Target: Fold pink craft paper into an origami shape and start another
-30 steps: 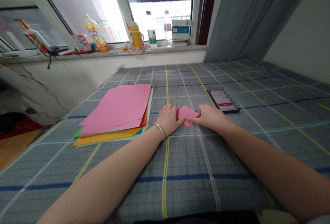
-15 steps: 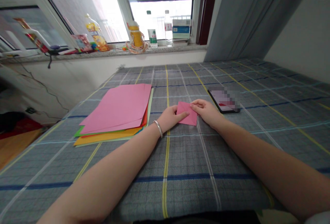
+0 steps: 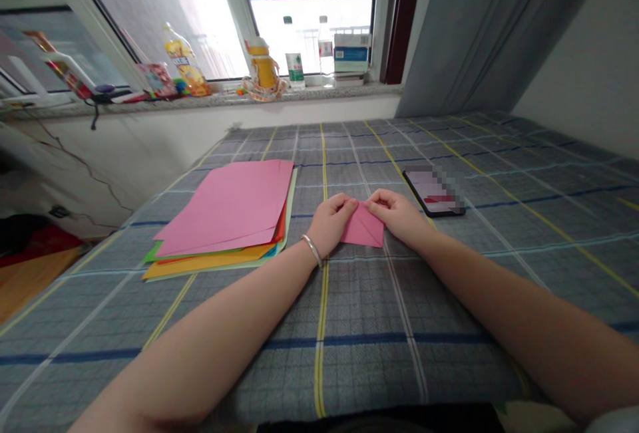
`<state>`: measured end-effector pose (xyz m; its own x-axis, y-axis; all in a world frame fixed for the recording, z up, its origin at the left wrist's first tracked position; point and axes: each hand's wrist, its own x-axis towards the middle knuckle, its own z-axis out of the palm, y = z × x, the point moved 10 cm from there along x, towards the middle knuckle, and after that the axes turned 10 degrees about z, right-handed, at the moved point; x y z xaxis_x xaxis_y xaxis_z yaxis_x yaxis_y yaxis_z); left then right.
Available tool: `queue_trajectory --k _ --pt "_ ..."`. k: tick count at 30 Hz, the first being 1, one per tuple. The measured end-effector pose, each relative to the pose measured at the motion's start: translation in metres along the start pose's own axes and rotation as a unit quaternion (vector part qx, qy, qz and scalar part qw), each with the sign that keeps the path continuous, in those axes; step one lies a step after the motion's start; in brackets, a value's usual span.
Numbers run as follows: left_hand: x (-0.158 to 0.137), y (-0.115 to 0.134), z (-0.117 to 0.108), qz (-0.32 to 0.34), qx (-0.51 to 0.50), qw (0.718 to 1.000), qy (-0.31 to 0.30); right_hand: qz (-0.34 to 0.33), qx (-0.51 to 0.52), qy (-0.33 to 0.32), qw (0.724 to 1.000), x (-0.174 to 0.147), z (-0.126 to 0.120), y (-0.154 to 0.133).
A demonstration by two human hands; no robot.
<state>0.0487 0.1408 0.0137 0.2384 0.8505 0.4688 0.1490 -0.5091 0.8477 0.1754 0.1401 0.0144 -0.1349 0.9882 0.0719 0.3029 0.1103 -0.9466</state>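
Observation:
A small folded piece of pink paper lies between my hands, with crease lines running across its face. My left hand, a silver bangle at its wrist, pinches the paper's upper left edge between thumb and fingers. On the upper right edge, my right hand grips it the same way, its thumb close to the left thumb. Both sets of fingertips partly hide the top of the paper.
Left of my hands lies a stack of coloured paper, pink on top. A phone rests to the right on the plaid cloth. Bottles, a yellow cup and boxes line the windowsill at the back.
My left hand has shifted from the paper's left side up to its top edge, its thumb now near the right one. The paper has turned slightly and shows a diagonal crease.

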Motion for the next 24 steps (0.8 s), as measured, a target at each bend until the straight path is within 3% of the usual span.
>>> queue_trajectory --k 4,8,14,17,21,24 --pt "0.001 -0.004 -0.007 0.002 0.021 0.999 0.028 0.053 0.048 -0.036 0.997 0.003 0.003 0.014" --pt "0.002 -0.009 -0.009 -0.003 0.009 0.999 0.032 0.066 0.062 -0.029 0.995 0.003 0.0 0.017" --pt "0.004 -0.015 -0.011 -0.022 -0.003 0.999 0.037 0.034 -0.005 0.023 0.999 -0.001 -0.01 0.009" --pt "0.002 -0.018 -0.001 -0.052 -0.068 0.996 0.004 0.006 -0.017 0.064 0.998 -0.003 -0.019 0.004" --pt "-0.005 -0.023 0.022 -0.116 -0.111 0.982 -0.104 0.015 0.032 0.107 0.994 -0.001 -0.031 0.01" --pt "-0.007 -0.027 0.023 -0.13 -0.084 0.981 -0.118 0.035 0.066 0.071 0.995 0.003 -0.022 0.015"
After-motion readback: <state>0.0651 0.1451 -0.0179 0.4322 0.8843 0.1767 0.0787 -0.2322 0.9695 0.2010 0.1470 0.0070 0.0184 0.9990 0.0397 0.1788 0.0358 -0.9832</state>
